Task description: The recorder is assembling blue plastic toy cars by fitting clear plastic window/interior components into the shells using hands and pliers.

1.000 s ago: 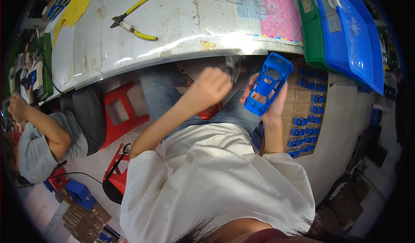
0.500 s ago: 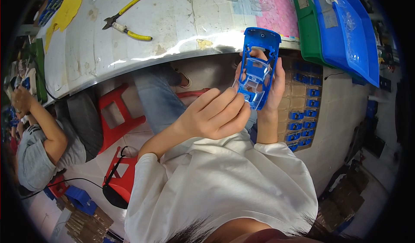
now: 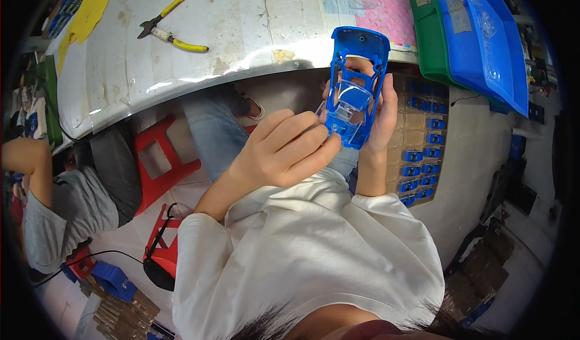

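My right hand [image 3: 385,113] is wrapped round a blue toy car body shell [image 3: 361,41], its hollow side facing me and one end tipped up toward the bench. Inside the shell sits a clear plastic window piece [image 3: 351,98], partly within the frame of the body. The fingers of my left hand [image 3: 287,146] are closed in a pinch at the lower left edge of the shell, on the clear piece's edge; the fingertips partly hide the contact. Both hands are held over my lap, just off the bench edge.
On the white bench [image 3: 241,32] lie yellow-handled cutting pliers [image 3: 172,19], a yellow cloth-like piece [image 3: 90,16] and clear plastic parts. Green [image 3: 430,32] and blue bins [image 3: 483,44] stand at right. A tray of blue car shells [image 3: 417,165] is below. A co-worker's arm [image 3: 30,165] and red stools [image 3: 163,146] are left.
Both hands and the car shell have shifted slightly up and left. The clear piece now sits differently in the shell. The co-worker's arm at left has moved.
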`<control>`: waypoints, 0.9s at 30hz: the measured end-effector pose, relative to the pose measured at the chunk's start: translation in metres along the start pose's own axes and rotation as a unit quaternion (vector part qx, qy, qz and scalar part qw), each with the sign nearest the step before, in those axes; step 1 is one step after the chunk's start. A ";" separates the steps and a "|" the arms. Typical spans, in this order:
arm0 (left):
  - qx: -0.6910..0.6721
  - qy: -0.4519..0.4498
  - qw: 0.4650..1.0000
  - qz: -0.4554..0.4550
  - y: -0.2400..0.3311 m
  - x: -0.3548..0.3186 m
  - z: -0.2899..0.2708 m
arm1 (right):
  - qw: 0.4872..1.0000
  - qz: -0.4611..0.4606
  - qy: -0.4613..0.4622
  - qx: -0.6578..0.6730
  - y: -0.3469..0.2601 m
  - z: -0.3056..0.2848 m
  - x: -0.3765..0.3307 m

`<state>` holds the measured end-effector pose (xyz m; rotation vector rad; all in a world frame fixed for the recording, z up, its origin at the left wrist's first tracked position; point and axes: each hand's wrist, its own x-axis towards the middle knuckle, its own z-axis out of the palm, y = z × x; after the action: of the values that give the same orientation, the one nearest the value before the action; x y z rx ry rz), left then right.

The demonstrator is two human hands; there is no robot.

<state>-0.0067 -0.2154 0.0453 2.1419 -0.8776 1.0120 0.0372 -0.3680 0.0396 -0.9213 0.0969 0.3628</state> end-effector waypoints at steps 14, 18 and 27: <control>0.009 0.000 1.000 0.028 0.001 0.000 -0.011 | 0.997 -0.024 0.002 -0.078 -0.002 0.007 -0.004; 0.069 -0.008 0.995 0.074 0.003 0.001 -0.006 | 0.998 -0.009 0.003 -0.066 0.001 0.004 -0.010; 0.162 -0.026 0.980 0.110 0.008 -0.001 -0.001 | 0.997 -0.028 -0.006 -0.072 0.009 0.001 -0.008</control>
<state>-0.0140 -0.2190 0.0472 2.3864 -1.0532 1.2912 0.0268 -0.3641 0.0349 -1.0611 0.0337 0.3268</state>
